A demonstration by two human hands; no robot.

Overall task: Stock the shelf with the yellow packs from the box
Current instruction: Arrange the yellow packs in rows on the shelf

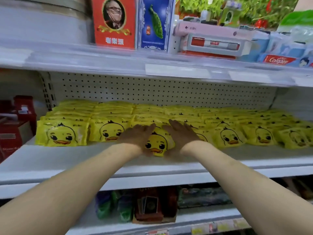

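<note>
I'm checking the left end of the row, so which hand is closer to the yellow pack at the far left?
Left. The left hand sits right of the far-left pack, the second pack between them; the right hand is farther right, beyond the middle pack.

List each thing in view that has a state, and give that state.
left hand, open, fingers straight against the front pack's left side.
right hand, open, fingers straight against its right side.
front pack, on the shelf between both hands, duck face forward.
yellow packs, in overlapping rows across the shelf.
</note>
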